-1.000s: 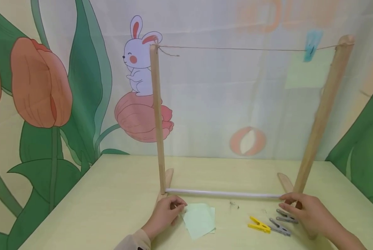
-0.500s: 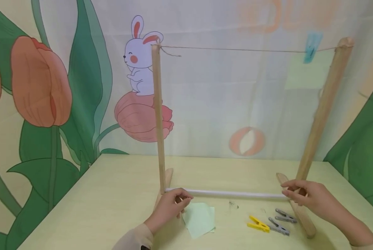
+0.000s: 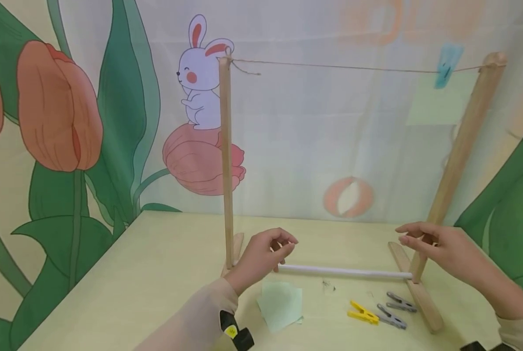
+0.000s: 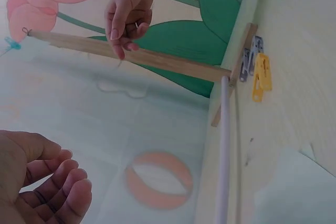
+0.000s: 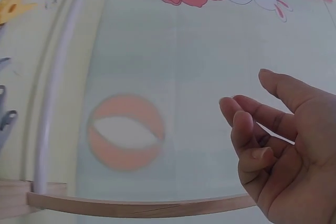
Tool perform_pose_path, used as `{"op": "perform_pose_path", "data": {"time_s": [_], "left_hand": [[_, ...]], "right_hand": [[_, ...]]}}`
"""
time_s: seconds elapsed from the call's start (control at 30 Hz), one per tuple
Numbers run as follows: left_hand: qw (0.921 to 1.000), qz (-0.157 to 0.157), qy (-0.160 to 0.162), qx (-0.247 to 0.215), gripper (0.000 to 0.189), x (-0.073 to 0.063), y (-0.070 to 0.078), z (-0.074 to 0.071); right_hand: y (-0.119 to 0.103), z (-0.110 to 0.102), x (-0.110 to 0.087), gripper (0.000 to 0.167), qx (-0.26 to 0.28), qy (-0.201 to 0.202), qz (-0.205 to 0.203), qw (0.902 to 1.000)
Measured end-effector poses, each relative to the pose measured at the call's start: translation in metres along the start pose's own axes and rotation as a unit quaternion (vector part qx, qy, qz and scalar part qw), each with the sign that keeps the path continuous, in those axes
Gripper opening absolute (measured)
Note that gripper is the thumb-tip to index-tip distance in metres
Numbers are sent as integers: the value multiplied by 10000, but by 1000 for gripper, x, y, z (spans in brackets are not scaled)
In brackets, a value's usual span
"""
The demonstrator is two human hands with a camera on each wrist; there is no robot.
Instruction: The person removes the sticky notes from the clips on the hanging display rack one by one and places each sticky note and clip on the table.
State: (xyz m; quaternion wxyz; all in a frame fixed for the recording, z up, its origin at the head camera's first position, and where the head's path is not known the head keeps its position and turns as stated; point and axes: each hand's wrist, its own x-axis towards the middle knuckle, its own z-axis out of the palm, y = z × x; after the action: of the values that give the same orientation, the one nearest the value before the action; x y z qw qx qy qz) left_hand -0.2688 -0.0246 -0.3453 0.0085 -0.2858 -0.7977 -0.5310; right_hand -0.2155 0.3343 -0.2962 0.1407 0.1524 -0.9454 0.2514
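Note:
My left hand [image 3: 265, 253] hovers in front of the left end of a white rod [image 3: 344, 271], fingers loosely bent and holding nothing. My right hand [image 3: 445, 246] is raised before the lower part of the right wooden post [image 3: 467, 161]; the right wrist view shows it empty with the thumb apart from the fingers. Pale green paper squares [image 3: 280, 304] lie stacked on the table below my left hand. A yellow clothespin [image 3: 363, 314] and two grey clothespins [image 3: 392, 319] lie below my right hand. On the string [image 3: 331, 67], a blue clothespin [image 3: 448, 66] holds a green paper square [image 3: 438, 100].
The left wooden post [image 3: 226, 161] carries the string's knotted left end. Wooden feet [image 3: 425, 307] support the stand on the pale yellow table [image 3: 112, 292]. Behind it hangs a printed cloth backdrop [image 3: 296, 146] with tulips and a rabbit.
Both hands have risen from near the table, the left also moving right, away from the paper stack. The papers and clothespins have stayed in place, and the head view has shifted slightly.

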Motion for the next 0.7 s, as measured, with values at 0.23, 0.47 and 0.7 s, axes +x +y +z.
{"op": "perform_pose_path", "data": {"time_s": [0.23,0.47,0.7], "left_hand": [[9998,184,76,-30,13,20,23,3],[9994,238,96,-241,13,37,39,9],[9978,387,145,-516,16,57,55,18]], "right_hand": [[-16,-20,9,23,-35,177,-173,9997],[-25,-40,17,21,-216,391,-130,9989],[-36,-61,25,22,-292,506,-172,9981]]}}
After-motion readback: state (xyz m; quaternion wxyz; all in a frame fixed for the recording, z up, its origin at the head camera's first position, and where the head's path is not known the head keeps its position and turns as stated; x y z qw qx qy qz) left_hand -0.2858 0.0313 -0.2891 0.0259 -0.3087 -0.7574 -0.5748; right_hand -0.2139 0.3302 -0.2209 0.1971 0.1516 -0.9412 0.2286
